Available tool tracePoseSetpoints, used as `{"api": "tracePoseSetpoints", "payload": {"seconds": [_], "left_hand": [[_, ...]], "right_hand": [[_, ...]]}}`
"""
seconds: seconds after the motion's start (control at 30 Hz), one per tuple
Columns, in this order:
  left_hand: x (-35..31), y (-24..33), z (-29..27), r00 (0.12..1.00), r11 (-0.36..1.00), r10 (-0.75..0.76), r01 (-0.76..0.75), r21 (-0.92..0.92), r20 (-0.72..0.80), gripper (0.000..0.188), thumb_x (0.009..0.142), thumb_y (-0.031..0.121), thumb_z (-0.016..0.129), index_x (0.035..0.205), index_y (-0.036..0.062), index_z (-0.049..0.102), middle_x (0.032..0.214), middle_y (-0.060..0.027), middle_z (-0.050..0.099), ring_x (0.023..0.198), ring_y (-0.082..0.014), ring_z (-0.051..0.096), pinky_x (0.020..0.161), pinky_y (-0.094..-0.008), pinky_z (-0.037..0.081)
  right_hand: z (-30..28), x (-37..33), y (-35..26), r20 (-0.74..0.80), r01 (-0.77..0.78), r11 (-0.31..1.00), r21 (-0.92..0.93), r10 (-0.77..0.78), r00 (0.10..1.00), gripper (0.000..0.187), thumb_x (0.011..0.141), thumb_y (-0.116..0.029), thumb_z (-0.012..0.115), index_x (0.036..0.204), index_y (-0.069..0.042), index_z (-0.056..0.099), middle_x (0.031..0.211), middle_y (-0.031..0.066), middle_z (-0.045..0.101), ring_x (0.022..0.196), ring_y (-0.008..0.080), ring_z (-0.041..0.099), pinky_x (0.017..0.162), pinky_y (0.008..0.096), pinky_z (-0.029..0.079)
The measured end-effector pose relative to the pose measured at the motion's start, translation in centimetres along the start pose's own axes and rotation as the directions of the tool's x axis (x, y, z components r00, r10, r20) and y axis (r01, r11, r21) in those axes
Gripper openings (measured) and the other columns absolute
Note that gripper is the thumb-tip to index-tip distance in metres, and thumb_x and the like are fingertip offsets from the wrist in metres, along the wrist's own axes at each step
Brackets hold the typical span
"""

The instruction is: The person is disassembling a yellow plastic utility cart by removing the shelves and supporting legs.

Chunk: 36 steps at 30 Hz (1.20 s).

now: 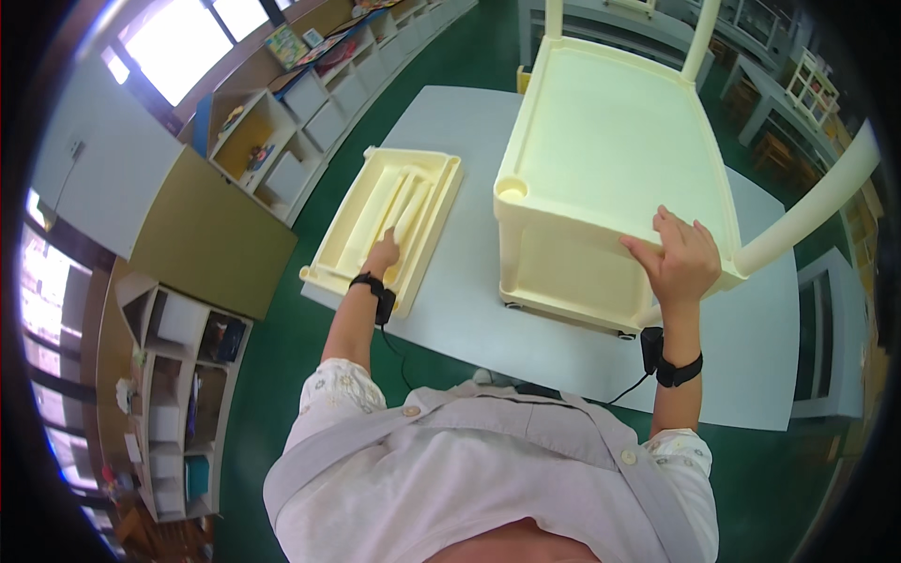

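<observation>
A cream plastic trolley cart (615,141) stands on casters on the pale grey table, right of the middle. Tube posts rise from its far corners, and a thick post (812,202) leans outward at its near right corner. The near left corner shows an open round socket (511,190). My right hand (683,263) rests on the shelf's near edge beside that post, fingers apart. To the left lies a loose cream tray (340,239) with a few cream tubes (413,206) inside. My left hand (380,254) is closed around the near end of one tube; its fingers are partly hidden.
The grey table (460,310) bears the cart and the tray. Low shelves (272,150) with bins and toys line the left side, with a cabinet (216,235) nearer. A grey chair-like frame (831,338) stands at the right. Cables (629,389) hang from both wrist bands.
</observation>
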<state>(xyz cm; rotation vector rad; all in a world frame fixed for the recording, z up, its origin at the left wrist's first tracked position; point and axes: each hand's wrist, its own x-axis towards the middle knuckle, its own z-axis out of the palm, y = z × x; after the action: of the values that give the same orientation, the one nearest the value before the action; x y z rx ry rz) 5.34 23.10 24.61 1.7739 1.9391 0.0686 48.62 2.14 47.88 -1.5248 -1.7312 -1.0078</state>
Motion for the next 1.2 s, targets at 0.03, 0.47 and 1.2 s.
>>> {"api": "tracePoseSetpoints", "payload": {"seconds": [0.03,0.47,1.2], "left_hand": [[-0.1,0.2,0.3,0.999,0.999,-0.017,0.018,0.027,-0.035,0.056,0.083,0.018,0.044,0.135,0.0083,0.023,0.116,-0.0312,0.046,0.110,-0.0423,0.044,0.093,-0.0441,0.035],[-21.5,30.0,-12.0,0.094,0.305,0.806,-0.912,0.273,-0.584,0.030,0.077,0.014,0.057,0.105,0.0033,0.055,0.107,-0.0117,0.056,0.100,-0.0290,0.051,0.089,-0.0350,0.038],[-20.6,34.0,-4.8,-0.181,0.240,0.756,-0.817,0.524,-0.629,0.011,0.071,0.023,0.063,0.069,0.0135,0.058,0.064,0.0025,0.053,0.056,-0.0142,0.050,0.049,-0.0259,0.036]], "right_hand": [[-0.2,-0.1,0.0,-0.002,0.005,1.000,0.009,-0.005,1.000,0.054,0.064,-0.057,0.064,0.075,-0.004,0.063,0.079,0.0067,0.066,0.065,0.0217,0.061,0.070,0.0354,0.048],[-4.9,-0.8,0.1,-0.643,-0.003,0.910,0.416,0.296,0.707,0.056,0.061,-0.020,0.078,0.105,-0.002,0.048,0.101,0.0127,0.049,0.083,0.0219,0.052,0.072,0.0330,0.045],[-2.4,5.1,8.8,0.430,-0.420,-0.197,0.886,0.012,0.903,0.031,0.071,-0.014,0.069,0.090,-0.004,0.046,0.055,0.0004,0.047,0.048,0.0082,0.046,0.044,0.0208,0.036]]}}
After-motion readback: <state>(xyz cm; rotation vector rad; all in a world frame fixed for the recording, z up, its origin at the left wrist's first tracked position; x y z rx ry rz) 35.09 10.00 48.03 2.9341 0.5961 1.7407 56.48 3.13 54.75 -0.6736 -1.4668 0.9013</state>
